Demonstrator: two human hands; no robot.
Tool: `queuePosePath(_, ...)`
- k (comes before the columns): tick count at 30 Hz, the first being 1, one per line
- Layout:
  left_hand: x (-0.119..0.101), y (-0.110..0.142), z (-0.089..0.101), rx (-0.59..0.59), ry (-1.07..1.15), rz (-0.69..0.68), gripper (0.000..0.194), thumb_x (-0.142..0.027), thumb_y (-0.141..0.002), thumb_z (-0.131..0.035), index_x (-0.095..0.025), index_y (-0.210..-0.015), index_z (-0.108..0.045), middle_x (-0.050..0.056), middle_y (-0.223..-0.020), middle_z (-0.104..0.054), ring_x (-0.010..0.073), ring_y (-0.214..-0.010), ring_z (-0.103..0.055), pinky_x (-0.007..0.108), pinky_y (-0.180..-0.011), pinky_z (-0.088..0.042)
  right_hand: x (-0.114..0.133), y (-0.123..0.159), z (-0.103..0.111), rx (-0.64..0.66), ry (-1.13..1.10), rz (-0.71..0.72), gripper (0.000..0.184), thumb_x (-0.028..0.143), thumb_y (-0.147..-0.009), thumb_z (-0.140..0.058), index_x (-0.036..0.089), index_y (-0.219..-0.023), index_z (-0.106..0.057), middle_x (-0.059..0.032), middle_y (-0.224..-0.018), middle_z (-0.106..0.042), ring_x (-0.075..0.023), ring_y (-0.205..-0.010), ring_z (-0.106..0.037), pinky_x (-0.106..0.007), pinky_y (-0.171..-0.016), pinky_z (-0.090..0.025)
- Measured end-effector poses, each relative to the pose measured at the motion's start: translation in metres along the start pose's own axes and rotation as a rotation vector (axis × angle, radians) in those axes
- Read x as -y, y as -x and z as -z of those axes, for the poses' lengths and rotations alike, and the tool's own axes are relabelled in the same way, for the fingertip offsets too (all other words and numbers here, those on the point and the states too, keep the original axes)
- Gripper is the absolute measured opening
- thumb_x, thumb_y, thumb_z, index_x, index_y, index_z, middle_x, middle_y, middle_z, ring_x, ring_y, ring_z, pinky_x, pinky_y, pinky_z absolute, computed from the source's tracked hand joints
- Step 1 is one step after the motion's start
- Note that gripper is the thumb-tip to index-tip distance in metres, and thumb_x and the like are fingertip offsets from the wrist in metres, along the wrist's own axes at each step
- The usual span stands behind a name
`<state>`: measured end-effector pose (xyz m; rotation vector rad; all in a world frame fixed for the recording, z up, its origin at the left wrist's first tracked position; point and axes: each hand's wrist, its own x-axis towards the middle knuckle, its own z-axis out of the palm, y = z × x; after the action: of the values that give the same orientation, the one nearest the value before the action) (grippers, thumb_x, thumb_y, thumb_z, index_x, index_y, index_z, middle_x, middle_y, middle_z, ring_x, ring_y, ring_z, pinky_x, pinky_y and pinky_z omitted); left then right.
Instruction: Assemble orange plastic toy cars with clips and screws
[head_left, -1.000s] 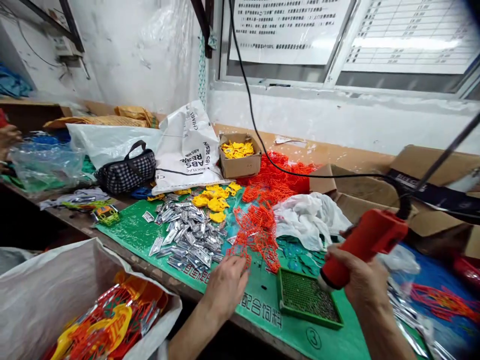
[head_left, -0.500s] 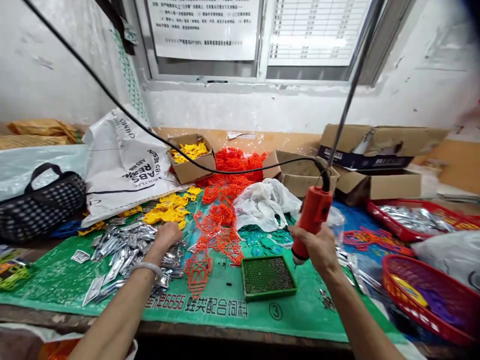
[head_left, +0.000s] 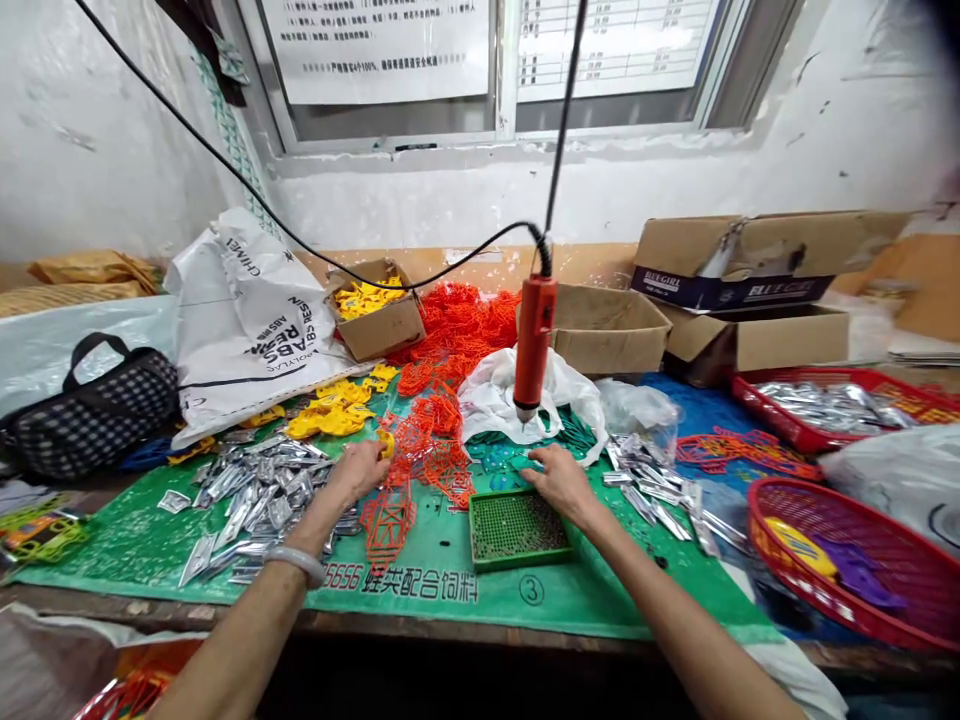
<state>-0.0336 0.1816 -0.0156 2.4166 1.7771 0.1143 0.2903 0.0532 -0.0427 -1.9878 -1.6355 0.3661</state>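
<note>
My left hand (head_left: 361, 472) is closed around a small yellow plastic piece (head_left: 385, 443), above the edge of a heap of silvery parts (head_left: 262, 490). My right hand (head_left: 559, 482) reaches over the far right corner of a green tray (head_left: 517, 562) of tiny dark screws. Its thumb and forefinger are apart, at the edge of some teal plastic pieces (head_left: 495, 458). Over that spot a red electric screwdriver (head_left: 534, 340) hangs tip-down from its cord, out of my hands. Orange lattice pieces (head_left: 390, 525) lie between the silvery heap and the tray.
Yellow pieces (head_left: 330, 410) lie beyond the silvery heap, near a white sack (head_left: 247, 330). A white cloth-like bag (head_left: 487, 395) sits behind the tray. Open cardboard boxes (head_left: 611, 335) line the wall. At right are more silvery parts (head_left: 660, 490) and a red basket (head_left: 847, 500).
My right hand has let go of the screwdriver, which now hangs further left, and has moved left to the teal pieces. My left hand has come right from the yellow heap with a yellow piece.
</note>
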Motion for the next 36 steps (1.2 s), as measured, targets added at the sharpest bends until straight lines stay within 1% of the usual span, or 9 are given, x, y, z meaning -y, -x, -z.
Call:
queuePosePath(5, -0.024, 0.022, 0.002, -0.134, 0.080, -0.161, 0.023, -0.021, -0.095, -0.051, -0.019, -0.109, -0.068, 0.008, -0.104, -0.073, 0.0239, -0.099, -0.067, 0.038, -0.091, -0.051, 0.011, -0.020, -0.009, 0.098, 0.163, -0.004, 0.034, 0.036, -0.093, -0.060, 0.017, -0.122, -0.059, -0.0092, -0.125, -0.061, -0.0228, -0.108, -0.063, -0.045, -0.091, -0.054)
queuePosePath(9, -0.026, 0.056, -0.003, -0.241, 0.107, -0.168, 0.032, -0.022, -0.095, -0.043, -0.016, -0.113, -0.069, 0.013, -0.113, -0.072, 0.0270, -0.108, -0.064, 0.040, -0.098, -0.046, 0.004, -0.026, -0.012, 0.121, 0.154, -0.006, 0.033, 0.034, -0.094, -0.059, 0.018, -0.123, -0.059, -0.0095, -0.126, -0.061, -0.0222, -0.107, -0.063, -0.044, -0.089, -0.055)
queuePosePath(12, -0.026, 0.090, -0.015, -0.245, 0.123, -0.172, 0.034, -0.031, -0.094, -0.046, -0.017, -0.111, -0.072, 0.014, -0.108, -0.074, 0.0278, -0.104, -0.065, 0.041, -0.096, -0.047, -0.008, -0.029, -0.013, 0.118, 0.083, -0.003, 0.032, 0.035, -0.094, -0.059, 0.019, -0.122, -0.059, -0.0092, -0.125, -0.061, -0.0220, -0.106, -0.064, -0.043, -0.089, -0.055)
queuePosePath(16, -0.029, 0.120, -0.031, -0.220, 0.160, -0.193, 0.032, -0.033, -0.077, -0.070, -0.023, -0.106, -0.075, 0.010, -0.118, -0.072, 0.0311, -0.109, -0.063, 0.043, -0.097, -0.047, -0.023, -0.033, -0.013, 0.072, -0.071, -0.018, 0.033, 0.035, -0.094, -0.059, 0.018, -0.122, -0.059, -0.0091, -0.125, -0.061, -0.0225, -0.107, -0.063, -0.043, -0.089, -0.055)
queuePosePath(22, -0.026, 0.119, -0.033, -0.270, 0.305, -0.146, 0.029, -0.024, -0.085, -0.051, -0.021, -0.096, -0.078, 0.011, -0.098, -0.079, 0.0303, -0.095, -0.069, 0.045, -0.089, -0.052, -0.038, -0.030, -0.012, 0.015, -0.366, -0.122, 0.035, 0.034, -0.093, -0.060, 0.017, -0.124, -0.058, -0.0096, -0.126, -0.061, -0.0228, -0.106, -0.064, -0.044, -0.088, -0.056)
queuePosePath(26, -0.016, 0.123, -0.019, -0.238, 0.954, 0.088, 0.032, -0.044, -0.076, -0.068, -0.023, -0.098, -0.078, 0.005, -0.099, -0.080, 0.0274, -0.096, -0.072, 0.036, -0.089, -0.056, -0.042, -0.026, -0.011, -0.019, -0.540, -0.212, 0.036, 0.034, -0.093, -0.060, 0.017, -0.124, -0.057, -0.0096, -0.124, -0.062, -0.0224, -0.105, -0.064, -0.044, -0.087, -0.056)
queuePosePath(29, -0.017, 0.127, -0.005, -0.204, 1.342, 0.318, 0.044, -0.042, -0.056, -0.085, -0.023, -0.095, -0.078, 0.002, -0.095, -0.080, 0.0223, -0.088, -0.074, 0.028, -0.081, -0.059, -0.044, -0.022, -0.002, -0.123, -0.661, -0.271, 0.034, 0.034, -0.094, -0.060, 0.017, -0.123, -0.058, -0.0093, -0.122, -0.062, -0.0213, -0.102, -0.065, -0.042, -0.085, -0.057)
queuePosePath(32, -0.031, 0.128, 0.007, -0.210, 1.591, 0.422, 0.056, -0.036, -0.040, -0.093, -0.020, -0.091, -0.076, -0.001, -0.077, -0.079, 0.0180, -0.066, -0.071, 0.028, -0.066, -0.062, -0.043, -0.002, 0.014, -0.293, -0.779, -0.310, 0.035, 0.036, -0.092, -0.059, 0.015, -0.121, -0.059, -0.0065, -0.105, -0.065, -0.0170, -0.080, -0.066, -0.034, -0.067, -0.058)
queuePosePath(36, -0.063, 0.125, 0.006, 0.126, 1.673, 0.358, 0.058, -0.039, -0.042, -0.094, -0.019, -0.093, -0.075, -0.003, -0.058, -0.070, 0.0165, -0.050, -0.063, 0.028, -0.049, -0.057, -0.014, 0.059, 0.022, -0.519, -0.921, -0.271, 0.049, 0.047, -0.086, -0.059, 0.019, -0.126, -0.057, 0.0007, -0.084, -0.063, -0.0132, -0.063, -0.063, -0.028, -0.058, -0.054)
